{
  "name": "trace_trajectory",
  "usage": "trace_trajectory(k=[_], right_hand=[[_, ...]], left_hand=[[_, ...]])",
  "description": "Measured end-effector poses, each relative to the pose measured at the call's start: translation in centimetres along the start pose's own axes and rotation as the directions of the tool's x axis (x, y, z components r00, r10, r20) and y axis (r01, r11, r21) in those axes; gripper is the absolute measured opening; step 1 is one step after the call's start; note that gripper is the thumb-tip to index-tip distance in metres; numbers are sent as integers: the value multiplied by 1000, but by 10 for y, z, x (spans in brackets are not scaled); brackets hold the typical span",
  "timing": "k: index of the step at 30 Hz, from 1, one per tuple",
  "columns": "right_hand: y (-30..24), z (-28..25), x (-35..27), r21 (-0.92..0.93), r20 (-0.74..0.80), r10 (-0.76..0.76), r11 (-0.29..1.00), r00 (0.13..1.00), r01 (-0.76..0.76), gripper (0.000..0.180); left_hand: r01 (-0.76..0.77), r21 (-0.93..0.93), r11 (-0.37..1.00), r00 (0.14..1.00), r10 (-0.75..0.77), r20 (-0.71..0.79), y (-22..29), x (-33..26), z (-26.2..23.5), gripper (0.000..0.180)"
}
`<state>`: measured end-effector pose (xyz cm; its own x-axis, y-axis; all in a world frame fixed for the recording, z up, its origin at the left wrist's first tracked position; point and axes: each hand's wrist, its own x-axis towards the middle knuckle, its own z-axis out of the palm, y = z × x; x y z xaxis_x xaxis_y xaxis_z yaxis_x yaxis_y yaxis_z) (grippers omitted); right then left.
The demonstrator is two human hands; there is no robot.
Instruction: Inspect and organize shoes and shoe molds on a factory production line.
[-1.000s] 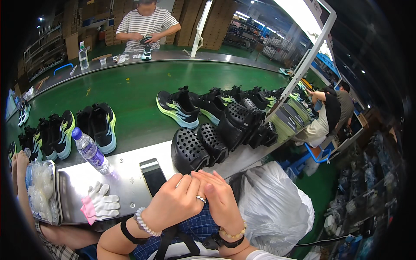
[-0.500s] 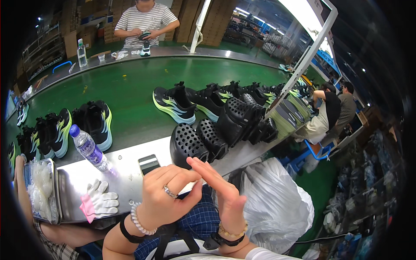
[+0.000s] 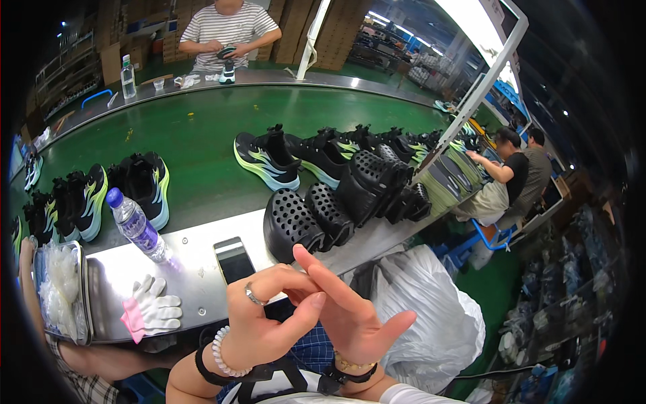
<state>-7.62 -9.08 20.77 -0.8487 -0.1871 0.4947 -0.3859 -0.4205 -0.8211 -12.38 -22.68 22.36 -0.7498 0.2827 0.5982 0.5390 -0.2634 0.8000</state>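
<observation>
My two hands meet above my lap, in front of the metal bench edge (image 3: 202,279). My left hand (image 3: 266,323), with a ring and a beaded bracelet, has its fingers bent against the fingers of my right hand; their tips are partly hidden. My right hand (image 3: 356,320) is turned palm inward, fingers stretched out and thumb spread away. No object shows in either hand. Just beyond them lie a phone (image 3: 234,264) and perforated black clog-like shoe shapes (image 3: 293,219). White gloves with pink cuffs (image 3: 153,310) rest left of my left hand.
A purple-capped water bottle (image 3: 139,225) stands near a tray (image 3: 86,296) of clear plastic. Black-and-green sneakers (image 3: 267,161) line the green belt (image 3: 202,135). A white plastic bag (image 3: 431,316) bulges at my right. A striped-shirted person (image 3: 229,30) works opposite; others sit right.
My right thumb has swung outward, away from its palm, and that palm has turned more into view. Both hands have shifted slightly down and right. A seated person at right has raised their head.
</observation>
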Motion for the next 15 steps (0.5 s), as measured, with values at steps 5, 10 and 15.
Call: trace_trajectory(k=[5,10,15], right_hand=[[3,2,-3,167,30,-39,985,999,34,126],[0,4,-5,-107,-10,-32,994,999,31,123],[2,4,-2,-174,9,-61,983,998,62,122]], left_hand=[[-21,15,1000,1000,21,-7,3,1,-5,12],[-1,-22,1000,1000,1,-15,5,-2,-4,12],[82,-109,991,997,-82,3,6,-5,-6,12]])
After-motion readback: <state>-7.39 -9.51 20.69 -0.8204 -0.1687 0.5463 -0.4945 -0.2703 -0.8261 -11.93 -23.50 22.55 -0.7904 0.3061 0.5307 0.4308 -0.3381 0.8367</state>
